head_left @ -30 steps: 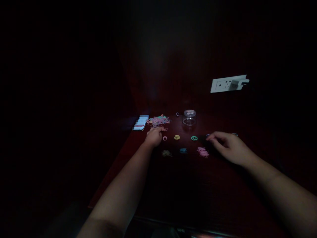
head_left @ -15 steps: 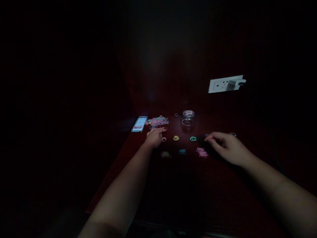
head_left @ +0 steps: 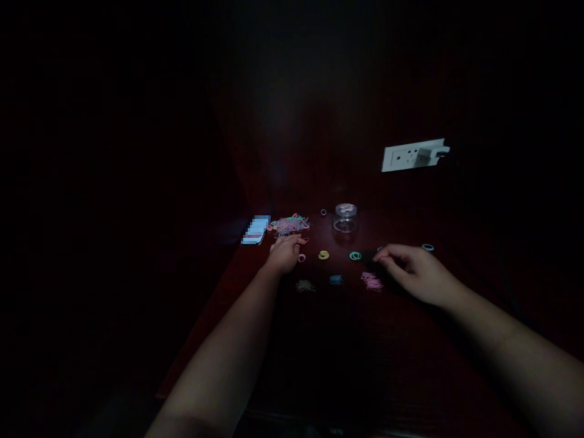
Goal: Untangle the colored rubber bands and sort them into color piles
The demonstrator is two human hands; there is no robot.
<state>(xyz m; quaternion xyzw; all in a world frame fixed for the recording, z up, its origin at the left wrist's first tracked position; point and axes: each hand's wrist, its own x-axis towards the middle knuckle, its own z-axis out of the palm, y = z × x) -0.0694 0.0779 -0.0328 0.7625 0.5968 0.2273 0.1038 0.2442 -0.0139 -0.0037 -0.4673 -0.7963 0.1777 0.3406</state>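
My left hand (head_left: 285,253) reaches to the near edge of a mixed heap of small rubber bands (head_left: 292,224), fingers stretched out, with a pinkish band (head_left: 306,240) at its fingertips. My right hand (head_left: 415,271) hovers over the table's right part, thumb and index finger pressed together; whatever is between them is too small to make out. A purple band (head_left: 379,249) is partly hidden behind its fingers. Between the hands lie a pink ring band (head_left: 302,258), yellow bands (head_left: 323,255) and green bands (head_left: 355,256). Nearer are beige (head_left: 305,285), blue (head_left: 336,280) and pink bands (head_left: 371,281).
A clear lidded jar (head_left: 345,220) stands at the back, with a small dark ring (head_left: 323,212) to its left. A lit phone (head_left: 256,230) lies at the table's left edge. A light blue band (head_left: 427,247) lies beyond my right hand. The wall holds a socket panel (head_left: 413,156) with a plug.
My right hand has shifted very slightly left, uncovering more of the light blue band. My left hand keeps nearly the same place at the heap. The camera view has moved a little.
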